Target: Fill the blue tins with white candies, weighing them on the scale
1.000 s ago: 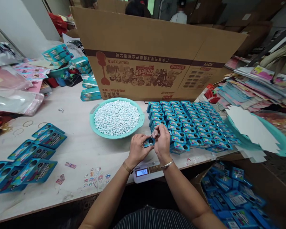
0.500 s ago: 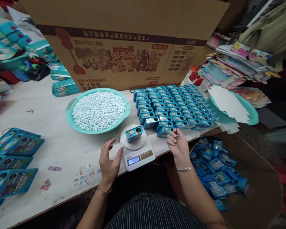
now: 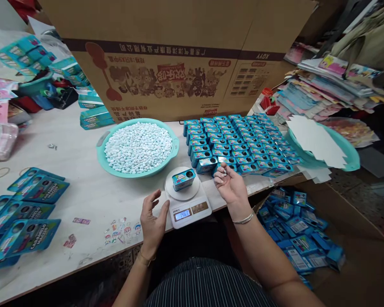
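Note:
A small blue candy box (image 3: 183,179) with a dark round hole in its top sits on the round plate of a white kitchen scale (image 3: 192,212). Its display is lit with digits. My left hand (image 3: 153,219) is beside the scale's left side, thumb and fingers apart, holding nothing. To the right of the scale, my right hand (image 3: 232,185) is raised with palm up and fingers curled together. Small pale spots show at its fingertips, too small to name. Behind that hand stand tight rows of similar blue boxes (image 3: 240,140). A turquoise bowl (image 3: 100,157) holds many pale blue-white candies (image 3: 139,147).
A large brown carton (image 3: 179,25) stands behind the bowl. Blue display boxes (image 3: 41,192) lie at the left. Below the table edge at right, a carton (image 3: 365,256) holds loose blue packs (image 3: 301,238). White card sheets (image 3: 316,140) rest on another turquoise bowl (image 3: 353,160).
My right hand has shifted left, closer to the scale, its fingers still curled. The scale's digits have changed. The whole view has moved slightly; my left hand keeps its pose beside the scale.

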Motion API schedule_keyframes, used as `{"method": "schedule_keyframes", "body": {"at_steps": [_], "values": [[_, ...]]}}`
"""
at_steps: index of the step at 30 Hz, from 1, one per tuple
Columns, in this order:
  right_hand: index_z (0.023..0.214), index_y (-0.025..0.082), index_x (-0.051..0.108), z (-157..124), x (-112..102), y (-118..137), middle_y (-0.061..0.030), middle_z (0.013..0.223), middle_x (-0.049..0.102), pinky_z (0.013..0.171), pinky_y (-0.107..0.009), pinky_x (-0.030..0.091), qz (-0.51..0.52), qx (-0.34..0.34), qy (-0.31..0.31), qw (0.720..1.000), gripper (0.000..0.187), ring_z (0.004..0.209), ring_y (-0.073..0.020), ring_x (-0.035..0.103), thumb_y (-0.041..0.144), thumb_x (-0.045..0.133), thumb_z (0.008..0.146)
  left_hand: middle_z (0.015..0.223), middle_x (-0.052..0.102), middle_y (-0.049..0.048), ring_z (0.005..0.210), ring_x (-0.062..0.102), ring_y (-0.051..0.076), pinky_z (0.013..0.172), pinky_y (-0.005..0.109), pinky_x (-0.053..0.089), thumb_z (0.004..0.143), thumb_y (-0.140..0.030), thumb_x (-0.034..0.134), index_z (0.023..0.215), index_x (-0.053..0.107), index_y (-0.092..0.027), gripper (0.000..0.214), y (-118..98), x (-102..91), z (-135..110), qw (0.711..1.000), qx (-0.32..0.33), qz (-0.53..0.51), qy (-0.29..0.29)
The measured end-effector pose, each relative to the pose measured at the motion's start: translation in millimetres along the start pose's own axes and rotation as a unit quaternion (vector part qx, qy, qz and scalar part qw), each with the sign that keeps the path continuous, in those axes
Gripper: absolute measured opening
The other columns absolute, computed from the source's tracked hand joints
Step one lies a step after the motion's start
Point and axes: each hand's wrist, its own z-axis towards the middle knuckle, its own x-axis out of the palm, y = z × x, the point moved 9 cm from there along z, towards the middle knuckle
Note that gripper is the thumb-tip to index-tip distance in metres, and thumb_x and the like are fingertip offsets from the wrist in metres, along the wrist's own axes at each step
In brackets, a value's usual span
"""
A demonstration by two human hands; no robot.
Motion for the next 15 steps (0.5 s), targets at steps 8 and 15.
{"method": "schedule_keyframes", "body": {"at_steps": [8,15], "values": [[0.081,0.020,0.062,3.2,39.8,-16.9,0.0021,0.069,0.058,0.054,-0.020,0.048,-0.072,-0.043,0.056,0.995,0.010,0.059,-0.0090,0.055,0.016,0.055,0.087,0.123,0.059,0.0118,0.116,0.057,0.027,0.099,0.046,0.049,0.084,-0.037,0.070,0.130,0.053,-0.021,0.052,-34.1,23.0,24.5,0.988,0.132,0.070,0.031],[0.071,0.021,0.061,8.2,70.3,-30.4,0.0022,0.070,0.058,0.068,-0.025,0.050,-0.144,-0.162,0.102,0.971,0.017,0.067,-0.0108,0.058,0.033,0.065,0.082,0.110,0.065,0.0093,0.109,0.057,0.029,0.095,0.045,0.045,0.074,-0.038,0.079,0.115,0.064,-0.020,0.047,-69.5,79.2,67.0,0.954,0.232,0.155,0.112]]}}
